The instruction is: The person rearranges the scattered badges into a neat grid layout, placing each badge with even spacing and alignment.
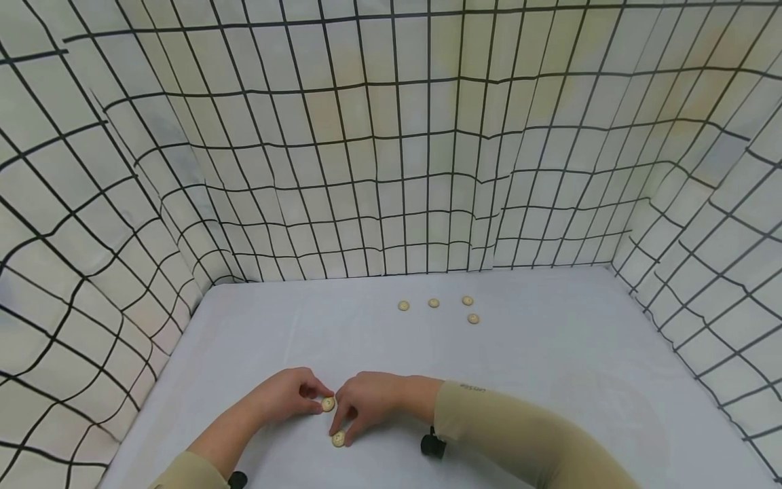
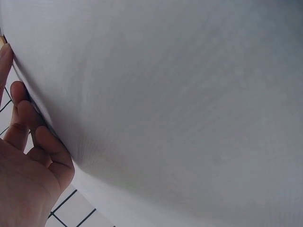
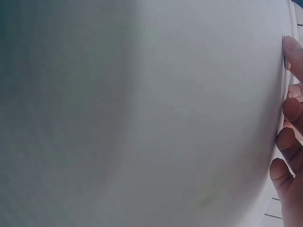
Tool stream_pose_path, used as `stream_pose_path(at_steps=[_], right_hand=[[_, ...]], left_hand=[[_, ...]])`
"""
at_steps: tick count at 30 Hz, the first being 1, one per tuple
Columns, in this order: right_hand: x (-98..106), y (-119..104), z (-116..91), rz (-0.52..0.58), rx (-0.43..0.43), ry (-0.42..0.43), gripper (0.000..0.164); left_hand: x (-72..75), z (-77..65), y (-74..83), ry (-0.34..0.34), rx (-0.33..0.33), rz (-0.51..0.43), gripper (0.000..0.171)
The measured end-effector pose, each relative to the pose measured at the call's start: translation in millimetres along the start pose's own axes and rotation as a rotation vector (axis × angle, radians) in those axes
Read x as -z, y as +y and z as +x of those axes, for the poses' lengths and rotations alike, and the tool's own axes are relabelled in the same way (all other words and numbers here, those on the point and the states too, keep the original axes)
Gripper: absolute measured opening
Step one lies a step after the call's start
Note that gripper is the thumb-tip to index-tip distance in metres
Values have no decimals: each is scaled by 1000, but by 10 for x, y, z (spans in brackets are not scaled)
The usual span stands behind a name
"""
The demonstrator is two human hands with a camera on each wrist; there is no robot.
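Note:
On the white tabletop, my left hand [image 1: 286, 397] pinches a round, pale wooden button [image 1: 328, 404] between thumb and index finger. Just nearer to me, a second button [image 1: 339, 439] lies between the thumb and index finger of my right hand [image 1: 368, 402], which pinches it at the edges. The two hands are close together, their fingertips almost meeting at the upper button. In the left wrist view, the left hand's curled fingers [image 2: 49, 142] rest against the white cloth. Only fingertips [image 3: 286, 139] of the right hand show at the edge of the right wrist view.
Several more pale buttons lie toward the back of the table, among them one at the left [image 1: 404, 305] and one nearer the front [image 1: 473, 318]. White walls with a black grid [image 1: 391, 163] enclose the white table [image 1: 550, 380] at the back and both sides.

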State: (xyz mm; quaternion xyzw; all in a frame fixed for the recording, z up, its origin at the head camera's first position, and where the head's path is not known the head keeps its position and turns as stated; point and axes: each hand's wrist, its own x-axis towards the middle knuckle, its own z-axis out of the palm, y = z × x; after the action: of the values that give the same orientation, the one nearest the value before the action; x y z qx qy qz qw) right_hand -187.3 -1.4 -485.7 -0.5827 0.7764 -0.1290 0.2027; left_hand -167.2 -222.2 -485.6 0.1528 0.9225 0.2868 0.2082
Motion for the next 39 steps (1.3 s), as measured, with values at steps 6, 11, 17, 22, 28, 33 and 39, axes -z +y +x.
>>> stream_pose_path(at_steps=[6, 11, 17, 22, 28, 33, 39], right_hand=[[3, 35, -25, -25, -11, 3, 26], [-13, 90, -59, -26, -24, 14, 25], [-19, 146, -121, -21, -32, 48, 25], [-14, 180, -181, 14, -54, 61, 24], [-16, 261, -270, 78, -126, 95, 23], [-5, 339, -386, 81, -179, 129, 23], [16, 473, -533, 94, -228, 169, 24]], left_hand=[[-8, -2, 6, 9, 6, 8, 21], [-1, -4, 14, 10, -4, 15, 22], [12, -20, 26, 1, 5, 14, 21], [17, -33, 36, -1, 5, 6, 21], [8, -36, 38, 8, 1, 2, 20], [-11, -28, 49, 19, 36, -3, 20], [-23, -30, 64, 32, 58, -5, 21]])
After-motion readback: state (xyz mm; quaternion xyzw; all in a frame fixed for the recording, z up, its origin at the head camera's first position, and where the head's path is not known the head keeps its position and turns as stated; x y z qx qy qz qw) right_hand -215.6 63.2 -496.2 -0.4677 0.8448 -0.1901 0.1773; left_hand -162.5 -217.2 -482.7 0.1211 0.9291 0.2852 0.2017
